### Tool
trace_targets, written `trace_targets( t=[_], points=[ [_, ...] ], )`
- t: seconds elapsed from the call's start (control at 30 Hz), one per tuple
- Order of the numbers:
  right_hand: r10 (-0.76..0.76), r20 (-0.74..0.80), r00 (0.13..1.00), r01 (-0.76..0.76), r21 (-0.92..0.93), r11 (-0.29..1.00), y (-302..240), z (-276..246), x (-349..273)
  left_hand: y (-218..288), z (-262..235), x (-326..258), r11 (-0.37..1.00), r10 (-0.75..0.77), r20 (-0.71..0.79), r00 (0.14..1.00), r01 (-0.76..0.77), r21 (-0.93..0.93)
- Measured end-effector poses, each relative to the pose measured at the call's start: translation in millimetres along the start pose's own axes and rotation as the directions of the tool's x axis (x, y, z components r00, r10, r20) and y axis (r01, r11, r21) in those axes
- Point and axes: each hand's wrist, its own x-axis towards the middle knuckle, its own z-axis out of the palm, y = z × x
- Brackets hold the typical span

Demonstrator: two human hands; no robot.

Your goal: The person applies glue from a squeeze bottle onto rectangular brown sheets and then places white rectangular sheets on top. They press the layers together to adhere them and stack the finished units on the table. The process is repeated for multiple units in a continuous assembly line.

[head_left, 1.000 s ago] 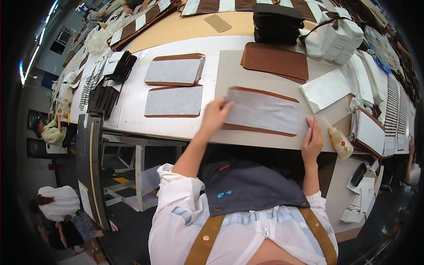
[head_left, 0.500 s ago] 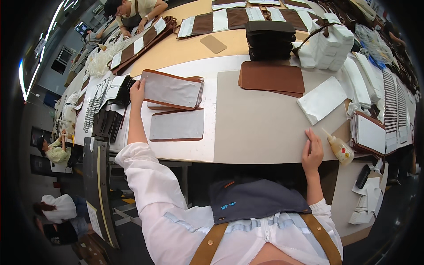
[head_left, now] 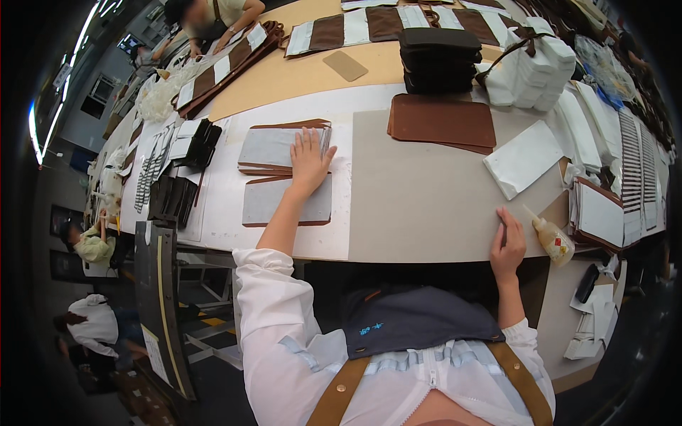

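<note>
My left hand point(head_left: 310, 163) lies with fingers spread on the right end of a stack of brown leather panels with grey-white backing point(head_left: 266, 147). Just nearer to me is another such panel point(head_left: 285, 202), lying partly beneath my wrist. At the table's front edge rests my right hand point(head_left: 507, 247), its fingers loosely extended and nothing in them. A squeeze bottle of pale yellow liquid point(head_left: 553, 241) with a thin nozzle leans beside it. Beyond that hand lies a white rectangular piece point(head_left: 522, 160).
Brown leather panels point(head_left: 442, 119) lie mid-table, before a black stack point(head_left: 439, 60) and white wrapped bundles point(head_left: 533, 67). Dark pieces point(head_left: 172, 200) sit at left; backed brown panels point(head_left: 598, 213) at right. A co-worker point(head_left: 217, 25) bends over the far left side.
My left hand has let go of the upper panel's left edge and moved right onto the stack. That panel, raised before, now lies down. My right hand stays put.
</note>
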Motion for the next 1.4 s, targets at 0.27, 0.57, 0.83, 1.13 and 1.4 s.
trace_targets(
  t=[0.27, 0.57, 0.83, 1.13, 1.4],
  points=[
    [0.0, -0.047, 0.999, 0.001, 0.011, 1.0, -0.7, 0.8, 1.4, 111.9, -44.1, -13.1, 0.682, 0.3, 0.168, 0.939, -0.088, -0.726],
    [-0.007, -0.069, 0.998, 0.009, 0.032, 0.999, 0.0, -1.7, 2.0, 171.1, 4.0, 52.1, 0.79, 0.562, -0.107, 0.82, -0.57, -0.225],
    [-0.007, -0.109, 0.994, 0.01, 0.033, 0.999, -0.7, -3.3, 2.0, 175.1, 4.7, 87.4, 0.785, 0.587, -0.023, 0.81, -0.575, -0.229],
    [0.009, -0.105, 0.994, -0.001, 0.073, 0.997, 0.5, -3.0, 1.2, 187.0, -9.1, 77.2, 0.637, 0.695, -0.371, 0.615, -0.767, -0.077],
    [0.064, -0.314, 0.947, -0.045, 0.066, 0.997, 11.9, -51.4, -1.5, 184.5, -50.0, -29.4, 0.65, 0.653, -0.358, 0.667, -0.736, -0.186]
  ],
)
